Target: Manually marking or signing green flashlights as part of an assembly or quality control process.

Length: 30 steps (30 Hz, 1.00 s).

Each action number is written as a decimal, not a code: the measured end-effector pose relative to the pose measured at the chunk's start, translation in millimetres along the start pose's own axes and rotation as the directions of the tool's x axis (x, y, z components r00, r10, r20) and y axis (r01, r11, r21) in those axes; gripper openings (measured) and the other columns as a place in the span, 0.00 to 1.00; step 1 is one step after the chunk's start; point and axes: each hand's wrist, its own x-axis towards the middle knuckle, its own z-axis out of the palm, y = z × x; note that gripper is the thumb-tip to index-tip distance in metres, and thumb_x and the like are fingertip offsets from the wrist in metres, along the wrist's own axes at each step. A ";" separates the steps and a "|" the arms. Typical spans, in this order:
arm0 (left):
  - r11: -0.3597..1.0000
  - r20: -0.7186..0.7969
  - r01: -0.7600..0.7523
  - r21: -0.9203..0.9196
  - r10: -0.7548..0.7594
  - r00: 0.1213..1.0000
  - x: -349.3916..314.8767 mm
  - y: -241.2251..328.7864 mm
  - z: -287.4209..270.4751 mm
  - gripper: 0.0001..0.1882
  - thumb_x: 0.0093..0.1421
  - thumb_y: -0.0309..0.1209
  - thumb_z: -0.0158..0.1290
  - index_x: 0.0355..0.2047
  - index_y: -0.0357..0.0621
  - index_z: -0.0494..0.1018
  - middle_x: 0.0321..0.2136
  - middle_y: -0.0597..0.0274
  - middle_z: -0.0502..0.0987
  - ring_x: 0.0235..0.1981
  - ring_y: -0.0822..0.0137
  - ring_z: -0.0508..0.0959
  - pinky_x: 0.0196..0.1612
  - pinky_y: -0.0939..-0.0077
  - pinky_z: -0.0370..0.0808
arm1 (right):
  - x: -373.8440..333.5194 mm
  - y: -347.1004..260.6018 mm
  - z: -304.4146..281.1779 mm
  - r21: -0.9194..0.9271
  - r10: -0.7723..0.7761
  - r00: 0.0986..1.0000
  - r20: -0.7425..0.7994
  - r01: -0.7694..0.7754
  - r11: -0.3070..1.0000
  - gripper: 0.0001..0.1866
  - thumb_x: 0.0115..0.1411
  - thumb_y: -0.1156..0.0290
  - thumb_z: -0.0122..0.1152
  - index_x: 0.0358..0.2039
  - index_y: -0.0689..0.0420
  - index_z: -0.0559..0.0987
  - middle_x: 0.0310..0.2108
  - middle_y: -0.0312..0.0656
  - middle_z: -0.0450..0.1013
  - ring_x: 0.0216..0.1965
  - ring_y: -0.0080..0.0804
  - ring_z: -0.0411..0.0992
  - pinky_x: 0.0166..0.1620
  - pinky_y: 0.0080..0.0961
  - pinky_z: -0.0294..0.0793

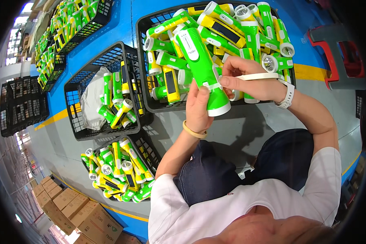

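Note:
In front of me, a green flashlight with white ends slants over the near crate, its wide head toward me. My left hand is closed around it near the head, thumb on top. My right hand is closed in a pinch at the flashlight's neck, on a slim white strip that sticks out over the hand. The strip's exact kind is unclear. Under the held flashlight, a large black crate holds many green and yellow flashlights, some with dark panels.
To the left, a black crate holds a white plastic bag and several flashlights. A heaped crate of flashlights stands nearer me. More full crates lie far left, cardboard boxes lower left, and a grey-and-red stool right.

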 end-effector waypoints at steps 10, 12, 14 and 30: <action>0.975 -0.484 -0.036 0.221 0.142 0.864 6.4 44.4 -49.1 0.13 0.59 0.35 0.49 0.38 0.39 0.69 0.32 0.56 0.75 0.30 0.65 0.77 0.36 0.70 0.74 | -10.1 0.0 25.4 -0.691 -0.820 0.542 0.184 0.664 0.284 0.08 0.44 0.77 0.63 0.22 0.56 0.71 0.26 0.41 0.68 0.29 0.39 0.68 0.33 0.31 0.66; 0.938 -0.650 -0.201 0.281 0.340 0.679 10.9 92.8 -107.0 0.13 0.59 0.35 0.48 0.36 0.37 0.69 0.28 0.54 0.75 0.25 0.62 0.77 0.32 0.66 0.76 | -17.1 1.3 6.2 -0.714 -0.688 0.725 0.010 0.487 0.503 0.07 0.47 0.76 0.61 0.23 0.56 0.71 0.25 0.42 0.67 0.28 0.41 0.66 0.32 0.31 0.66; 0.570 -0.581 0.166 0.805 0.696 0.423 -16.6 160.7 -169.6 0.13 0.56 0.35 0.53 0.29 0.36 0.70 0.25 0.54 0.76 0.24 0.61 0.77 0.29 0.67 0.75 | -7.3 9.3 -14.2 -0.626 -0.544 0.834 -0.094 0.376 0.683 0.07 0.52 0.75 0.59 0.24 0.58 0.70 0.24 0.42 0.66 0.27 0.38 0.65 0.31 0.28 0.65; -0.058 -0.628 0.648 0.759 -0.325 0.707 105.4 -35.1 -91.1 0.31 0.54 0.56 0.50 0.24 0.33 0.76 0.26 0.47 0.79 0.28 0.58 0.79 0.31 0.67 0.75 | -12.2 29.2 -23.7 -0.361 -0.243 0.926 -0.290 0.129 0.924 0.09 0.57 0.67 0.60 0.27 0.57 0.72 0.25 0.30 0.66 0.25 0.14 0.61 0.27 0.16 0.61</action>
